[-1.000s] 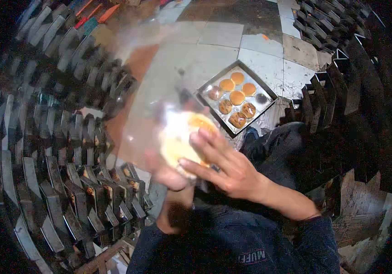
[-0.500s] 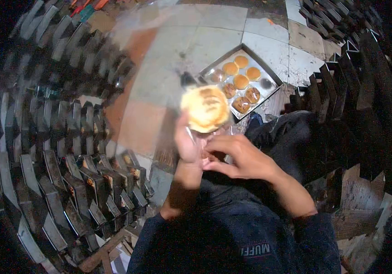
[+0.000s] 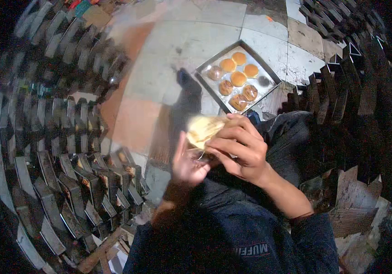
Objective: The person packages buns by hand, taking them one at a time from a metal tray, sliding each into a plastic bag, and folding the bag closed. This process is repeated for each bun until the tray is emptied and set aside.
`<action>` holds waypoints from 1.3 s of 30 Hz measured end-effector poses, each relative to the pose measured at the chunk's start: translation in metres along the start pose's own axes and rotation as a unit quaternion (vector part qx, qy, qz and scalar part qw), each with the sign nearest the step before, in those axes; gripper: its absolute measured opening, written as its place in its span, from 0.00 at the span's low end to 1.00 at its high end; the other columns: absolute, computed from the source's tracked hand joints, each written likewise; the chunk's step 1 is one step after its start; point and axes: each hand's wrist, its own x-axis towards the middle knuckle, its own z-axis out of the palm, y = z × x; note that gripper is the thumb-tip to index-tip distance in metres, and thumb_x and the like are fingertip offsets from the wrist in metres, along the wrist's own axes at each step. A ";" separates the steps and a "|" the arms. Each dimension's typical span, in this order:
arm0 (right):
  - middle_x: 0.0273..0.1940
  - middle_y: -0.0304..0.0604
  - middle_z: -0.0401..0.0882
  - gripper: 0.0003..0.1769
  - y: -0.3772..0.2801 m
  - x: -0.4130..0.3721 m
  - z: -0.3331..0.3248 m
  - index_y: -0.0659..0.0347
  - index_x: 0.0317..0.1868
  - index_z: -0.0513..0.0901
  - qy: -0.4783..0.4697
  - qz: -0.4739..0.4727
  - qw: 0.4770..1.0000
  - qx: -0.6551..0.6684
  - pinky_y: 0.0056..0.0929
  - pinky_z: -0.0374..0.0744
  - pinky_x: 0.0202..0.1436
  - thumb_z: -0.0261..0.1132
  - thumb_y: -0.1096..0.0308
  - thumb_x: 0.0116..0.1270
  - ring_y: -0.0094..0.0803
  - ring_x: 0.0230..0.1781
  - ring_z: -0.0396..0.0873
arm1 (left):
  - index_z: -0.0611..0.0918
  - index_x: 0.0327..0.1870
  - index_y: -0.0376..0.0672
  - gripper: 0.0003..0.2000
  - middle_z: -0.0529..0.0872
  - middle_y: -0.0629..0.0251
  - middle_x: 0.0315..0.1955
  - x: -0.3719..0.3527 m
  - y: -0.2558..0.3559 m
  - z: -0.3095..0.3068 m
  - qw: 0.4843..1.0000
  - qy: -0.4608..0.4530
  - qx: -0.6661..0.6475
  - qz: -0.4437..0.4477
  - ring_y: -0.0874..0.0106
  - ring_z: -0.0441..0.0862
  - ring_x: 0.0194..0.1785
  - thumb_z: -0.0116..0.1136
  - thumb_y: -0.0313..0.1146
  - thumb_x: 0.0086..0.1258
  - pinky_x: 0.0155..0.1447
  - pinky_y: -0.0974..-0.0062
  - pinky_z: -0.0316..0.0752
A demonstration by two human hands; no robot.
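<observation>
The right hand [image 3: 244, 148] had its grip wrapped over the bun [image 3: 202, 129], held close to the body, near the tray [image 3: 212, 91] on the floor. The left hand [image 3: 187, 165] sat just beneath, its grip too blurred to tell. A harder squeeze could have squashed that soft bun, or let it slip to the floor.

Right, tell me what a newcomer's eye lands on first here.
The pale round bun at centre, gripped by the right hand with the blurred left hand just beneath. Beyond it, a square metal tray of golden-brown buns sits on the tiled floor, and rows of dark metal baking tins crowd the left side.
</observation>
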 end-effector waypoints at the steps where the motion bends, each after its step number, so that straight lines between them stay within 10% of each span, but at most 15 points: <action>1: 0.33 0.44 0.82 0.09 -0.001 0.003 0.003 0.64 0.36 0.85 0.061 -0.002 0.997 0.038 0.35 0.78 0.45 0.73 0.73 0.53 0.36 0.34 0.79 | 0.60 0.71 0.41 0.31 0.73 0.58 0.60 0.005 -0.016 -0.029 0.986 0.049 0.124 0.100 0.64 0.74 0.59 0.40 0.54 0.75 0.62 0.61 0.71; 6: 0.32 0.45 0.83 0.04 0.011 -0.008 0.019 0.66 0.36 0.86 0.157 0.213 0.949 0.171 0.25 0.76 0.37 0.69 0.77 0.60 0.30 0.32 0.79 | 0.78 0.51 0.37 0.16 0.83 0.58 0.43 0.015 -0.003 -0.040 0.683 0.048 0.527 0.503 0.67 0.81 0.44 0.52 0.41 0.74 0.51 0.67 0.77; 10: 0.32 0.45 0.82 0.05 0.007 0.009 0.004 0.65 0.34 0.87 0.068 0.200 0.969 0.130 0.27 0.77 0.37 0.71 0.76 0.57 0.32 0.32 0.80 | 0.81 0.40 0.34 0.09 0.86 0.53 0.38 -0.014 0.036 -0.055 0.490 0.114 0.642 0.579 0.69 0.85 0.39 0.62 0.30 0.66 0.42 0.69 0.82; 12: 0.33 0.46 0.81 0.07 0.015 0.007 0.006 0.64 0.35 0.87 0.071 0.002 0.997 0.007 0.28 0.78 0.38 0.72 0.75 0.54 0.35 0.32 0.80 | 0.81 0.42 0.35 0.09 0.86 0.55 0.37 -0.015 0.054 -0.074 0.456 0.112 0.679 0.565 0.68 0.85 0.39 0.62 0.30 0.65 0.45 0.68 0.81; 16: 0.32 0.48 0.82 0.06 0.088 -0.042 0.067 0.63 0.33 0.85 0.001 0.175 0.980 0.093 0.31 0.79 0.38 0.72 0.74 0.54 0.37 0.32 0.81 | 0.83 0.44 0.37 0.12 0.87 0.59 0.35 0.002 0.059 -0.132 0.345 0.195 0.761 0.514 0.67 0.84 0.41 0.61 0.35 0.66 0.52 0.62 0.77; 17: 0.32 0.48 0.82 0.06 0.085 -0.044 0.068 0.63 0.33 0.85 -0.002 0.173 0.979 0.110 0.31 0.78 0.38 0.72 0.74 0.54 0.37 0.32 0.81 | 0.83 0.44 0.37 0.12 0.87 0.59 0.35 0.007 0.059 -0.164 0.345 0.193 0.761 0.515 0.67 0.84 0.41 0.61 0.35 0.66 0.52 0.62 0.77; 19: 0.31 0.45 0.82 0.06 0.067 -0.039 0.061 0.61 0.33 0.86 -0.022 0.195 0.973 0.123 0.29 0.78 0.38 0.73 0.74 0.53 0.36 0.32 0.80 | 0.83 0.43 0.39 0.15 0.87 0.61 0.34 -0.008 0.044 -0.226 0.655 0.191 0.521 0.513 0.65 0.84 0.40 0.58 0.42 0.67 0.49 0.62 0.77; 20: 0.31 0.45 0.82 0.06 0.065 -0.043 0.063 0.61 0.33 0.86 -0.031 0.206 0.970 0.124 0.29 0.78 0.38 0.73 0.74 0.53 0.36 0.32 0.80 | 0.83 0.43 0.39 0.15 0.87 0.61 0.34 -0.018 0.048 -0.219 0.660 0.201 0.520 0.504 0.65 0.84 0.40 0.58 0.42 0.67 0.49 0.62 0.77; 22: 0.30 0.43 0.81 0.06 0.073 -0.037 0.068 0.60 0.32 0.86 0.010 0.155 0.986 0.059 0.29 0.76 0.35 0.73 0.73 0.52 0.34 0.29 0.77 | 0.84 0.40 0.41 0.17 0.86 0.62 0.33 -0.014 0.076 -0.178 0.388 0.000 0.789 0.476 0.63 0.84 0.38 0.55 0.46 0.68 0.47 0.63 0.77; 23: 0.29 0.41 0.79 0.07 0.080 -0.029 0.070 0.59 0.33 0.86 0.006 0.082 0.997 0.006 0.30 0.72 0.29 0.73 0.73 0.51 0.32 0.26 0.72 | 0.84 0.39 0.41 0.14 0.86 0.63 0.31 -0.005 0.053 -0.162 0.579 0.096 0.674 0.449 0.63 0.83 0.36 0.58 0.43 0.65 0.48 0.64 0.76; 26: 0.21 0.40 0.72 0.03 0.086 0.001 0.101 0.59 0.28 0.84 0.003 0.063 0.998 0.012 0.29 0.67 0.23 0.70 0.73 0.56 0.33 0.21 0.71 | 0.84 0.36 0.39 0.11 0.85 0.61 0.30 0.048 0.046 -0.138 0.572 0.117 0.633 0.508 0.62 0.82 0.34 0.60 0.39 0.63 0.45 0.67 0.76; 27: 0.20 0.42 0.72 0.04 0.098 0.008 0.108 0.61 0.27 0.82 0.069 0.090 0.994 -0.009 0.29 0.67 0.23 0.69 0.73 0.58 0.33 0.20 0.70 | 0.77 0.32 0.39 0.06 0.82 0.63 0.32 0.052 0.058 -0.086 0.435 0.122 0.730 0.513 0.71 0.78 0.32 0.56 0.32 0.68 0.37 0.73 0.75; 30: 0.20 0.46 0.71 0.08 0.109 0.001 0.101 0.63 0.26 0.79 0.126 0.271 0.954 -0.028 0.30 0.67 0.23 0.65 0.73 0.64 0.34 0.18 0.70 | 0.84 0.35 0.42 0.08 0.84 0.67 0.30 0.043 0.075 -0.077 0.705 0.363 0.553 0.255 0.74 0.78 0.33 0.61 0.37 0.67 0.40 0.73 0.74; 36: 0.18 0.49 0.72 0.16 0.042 -0.101 0.093 0.71 0.27 0.77 -0.022 0.473 0.880 -0.016 0.30 0.68 0.25 0.58 0.68 0.71 0.28 0.19 0.70 | 0.84 0.39 0.39 0.07 0.85 0.65 0.34 -0.058 0.022 -0.145 0.647 0.359 0.643 0.198 0.74 0.78 0.38 0.65 0.33 0.65 0.44 0.72 0.75; 39: 0.21 0.50 0.78 0.12 0.058 -0.115 0.071 0.69 0.26 0.82 -0.125 0.427 0.895 -0.038 0.31 0.72 0.27 0.63 0.70 0.67 0.33 0.21 0.76 | 0.83 0.43 0.38 0.10 0.85 0.63 0.35 -0.070 0.025 -0.145 0.534 0.248 0.735 0.336 0.72 0.79 0.41 0.66 0.31 0.64 0.49 0.70 0.74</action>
